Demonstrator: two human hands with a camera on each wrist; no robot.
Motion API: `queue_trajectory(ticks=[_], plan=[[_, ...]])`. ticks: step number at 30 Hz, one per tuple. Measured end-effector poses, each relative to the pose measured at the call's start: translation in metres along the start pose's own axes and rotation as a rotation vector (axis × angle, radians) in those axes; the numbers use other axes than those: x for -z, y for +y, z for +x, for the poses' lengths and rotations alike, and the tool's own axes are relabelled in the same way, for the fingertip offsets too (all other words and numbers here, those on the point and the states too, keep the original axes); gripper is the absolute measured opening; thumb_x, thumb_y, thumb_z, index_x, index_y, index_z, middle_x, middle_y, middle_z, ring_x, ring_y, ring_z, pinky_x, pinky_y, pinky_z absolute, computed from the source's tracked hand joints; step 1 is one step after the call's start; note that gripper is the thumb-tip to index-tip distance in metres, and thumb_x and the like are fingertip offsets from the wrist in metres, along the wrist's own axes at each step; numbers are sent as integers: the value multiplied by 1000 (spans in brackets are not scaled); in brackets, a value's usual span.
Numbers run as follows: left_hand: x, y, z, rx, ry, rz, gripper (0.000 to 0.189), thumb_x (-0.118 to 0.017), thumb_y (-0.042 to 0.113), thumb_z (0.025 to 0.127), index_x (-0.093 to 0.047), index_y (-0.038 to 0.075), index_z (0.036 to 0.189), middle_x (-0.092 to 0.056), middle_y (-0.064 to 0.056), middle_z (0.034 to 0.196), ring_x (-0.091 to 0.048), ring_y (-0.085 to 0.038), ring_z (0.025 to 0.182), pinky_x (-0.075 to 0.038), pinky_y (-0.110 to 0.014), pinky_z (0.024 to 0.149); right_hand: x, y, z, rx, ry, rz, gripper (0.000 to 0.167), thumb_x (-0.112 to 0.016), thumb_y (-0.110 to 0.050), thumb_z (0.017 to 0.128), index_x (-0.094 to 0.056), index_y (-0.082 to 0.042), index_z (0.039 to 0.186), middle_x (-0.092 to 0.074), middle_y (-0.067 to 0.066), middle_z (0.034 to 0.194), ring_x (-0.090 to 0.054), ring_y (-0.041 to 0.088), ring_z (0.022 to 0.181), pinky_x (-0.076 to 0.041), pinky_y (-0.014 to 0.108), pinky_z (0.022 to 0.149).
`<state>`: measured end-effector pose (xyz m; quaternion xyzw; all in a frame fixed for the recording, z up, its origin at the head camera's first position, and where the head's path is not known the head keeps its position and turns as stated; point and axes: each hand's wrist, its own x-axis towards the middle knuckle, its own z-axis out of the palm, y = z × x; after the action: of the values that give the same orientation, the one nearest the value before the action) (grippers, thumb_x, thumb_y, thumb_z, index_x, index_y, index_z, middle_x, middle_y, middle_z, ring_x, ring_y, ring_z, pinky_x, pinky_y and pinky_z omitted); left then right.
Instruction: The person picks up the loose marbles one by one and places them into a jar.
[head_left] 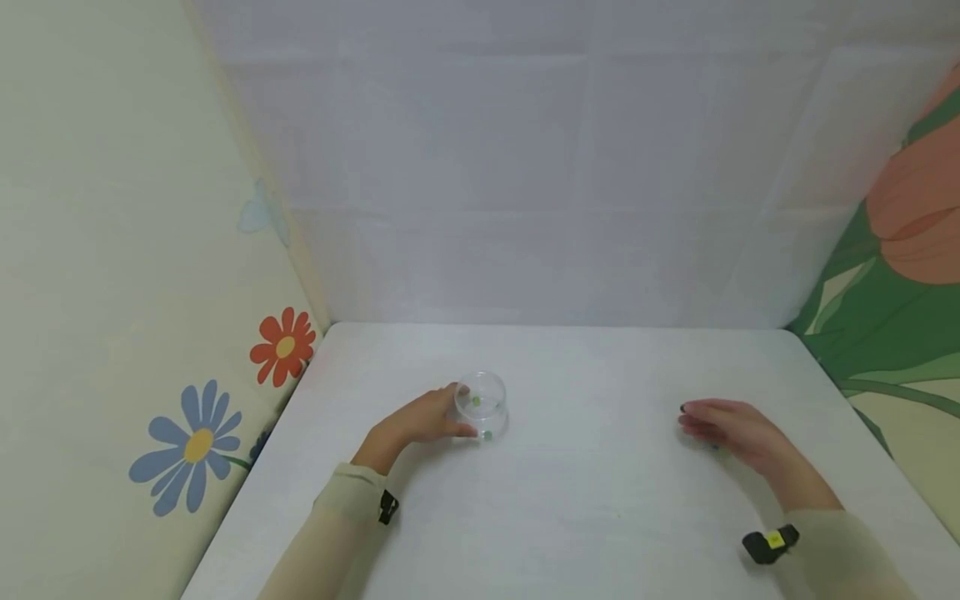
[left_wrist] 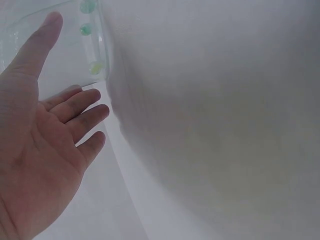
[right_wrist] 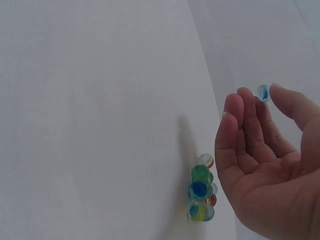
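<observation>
A clear glass cup (head_left: 481, 416) stands on the table with a few green and yellowish marbles (left_wrist: 85, 29) inside at its base. My left hand (head_left: 429, 417) holds the cup from the left, thumb (left_wrist: 47, 35) on the near side and index finger behind. In the left wrist view the other fingers lie loosely below the glass. Well to the right, my right hand (head_left: 731, 429) pinches a clear blue marble (right_wrist: 263, 93) between thumb and fingertips above the table. Beneath that hand lies a cluster of coloured marbles (right_wrist: 201, 190), mostly hidden in the head view.
A white table (head_left: 585, 500) spreads between the hands. White cloth (head_left: 540, 167) hangs behind its far edge. Flowered panels (head_left: 198, 446) flank it left and right. Each wrist wears a black strap device (head_left: 770, 544).
</observation>
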<state>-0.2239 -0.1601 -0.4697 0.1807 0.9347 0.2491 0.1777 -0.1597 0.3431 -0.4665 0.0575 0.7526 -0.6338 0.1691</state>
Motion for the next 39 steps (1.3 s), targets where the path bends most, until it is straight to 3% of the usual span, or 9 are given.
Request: queue_trajectory(ticks=[5, 12, 19, 39], plan=[[-1, -1, 1, -2, 1, 0, 94, -80, 52, 83, -40, 3, 152, -47, -22, 151, -44, -37, 141, -38, -53, 116, -19, -7, 7, -53, 48, 6, 50, -66, -24, 101, -54, 10, 135, -75, 2, 105, -72, 12, 94, -61, 29, 85], [-1, -1, 2, -2, -2, 8, 94, -80, 52, 83, -40, 3, 152, -47, -21, 152, -44, -37, 142, -38, -52, 116, -38, -12, 19, -64, 71, -23, 58, -69, -28, 99, -50, 10, 139, -74, 8, 110, -72, 14, 96, -61, 31, 85], [0, 0, 2, 6, -4, 4, 93, -80, 50, 84, -39, 3, 153, -46, -22, 153, -43, -37, 142, -38, -53, 116, -55, -18, 26, -37, 73, -49, 53, -68, -22, 99, -52, 9, 139, -72, 14, 116, -72, 16, 98, -61, 32, 87], [0, 0, 2, 5, -2, 9, 92, -81, 48, 84, -40, 2, 152, -47, -22, 151, -45, -36, 141, -39, -52, 116, -90, -36, 40, 92, -88, -13, 47, -62, -18, 102, -52, 12, 136, -74, 12, 110, -72, 15, 96, -60, 30, 87]])
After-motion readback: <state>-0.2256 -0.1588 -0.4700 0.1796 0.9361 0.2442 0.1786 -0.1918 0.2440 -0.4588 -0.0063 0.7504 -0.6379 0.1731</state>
